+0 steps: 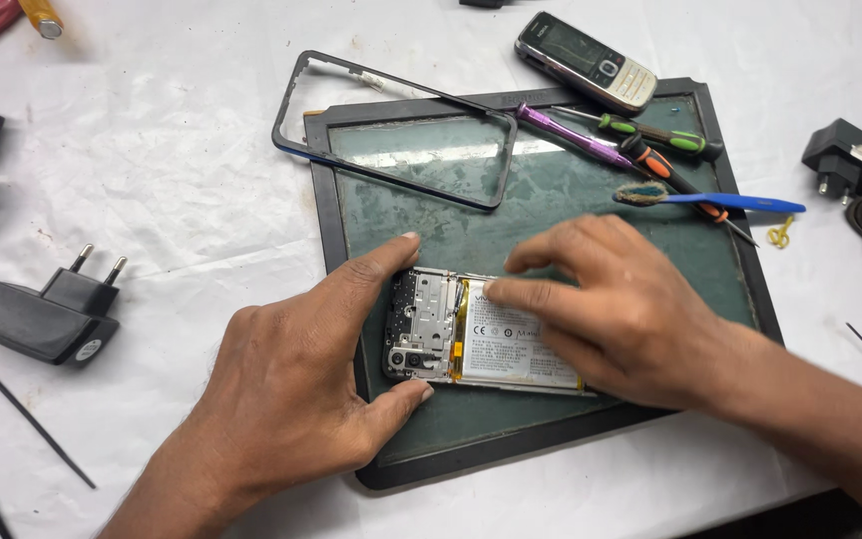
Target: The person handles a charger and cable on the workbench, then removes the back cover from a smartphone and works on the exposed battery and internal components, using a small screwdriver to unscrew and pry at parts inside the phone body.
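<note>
Both hands meet on the opened phone (486,334), its long axis running left-right between them: left hand (291,389) pinches the camera end between thumb and forefinger, right hand (616,309) lies flat, fingers spread over the battery (516,349), tools beyond on the mat (551,200).

Two hands: left hand (281,399) and right hand (621,309); one opened smartphone (481,334); one keypad phone (587,60); one empty phone frame (296,95); one dark work mat (551,200); three screwdrivers on the mat, purple (571,135), green (660,133) and orange (665,170); one blue toothbrush (720,202); two black plug adapters, one left (47,314), one right (845,160).
</note>
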